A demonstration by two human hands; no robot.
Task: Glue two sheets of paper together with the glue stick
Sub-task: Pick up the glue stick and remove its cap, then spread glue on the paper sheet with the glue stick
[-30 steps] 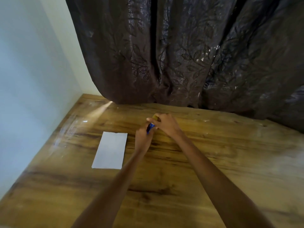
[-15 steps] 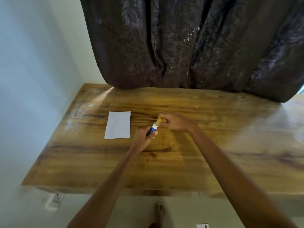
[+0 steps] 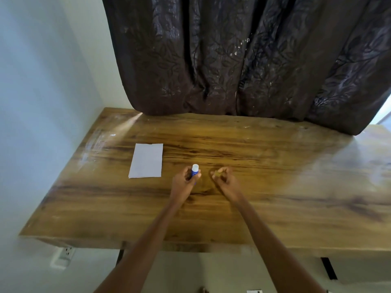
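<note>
A white sheet of paper [image 3: 146, 160] lies flat on the wooden table [image 3: 275, 187], left of my hands. My left hand [image 3: 184, 182] grips a blue glue stick [image 3: 194, 169] upright, its white top uncovered and pointing up. A little to the right, apart from the stick, my right hand [image 3: 223, 179] pinches the small yellow cap [image 3: 218, 172] between fingertips. I can make out only one sheet; whether a second lies under it I cannot tell.
A dark patterned curtain [image 3: 232, 60] hangs over the table's far edge. A pale wall [image 3: 42, 102] borders the table on the left. A wall socket [image 3: 65, 253] sits below the table's near left corner. Bare wood stretches to the right of my hands.
My right hand has pulled the yellow cap off the glue stick and moved right, away from it. The view has drawn back, showing the table's near edge.
</note>
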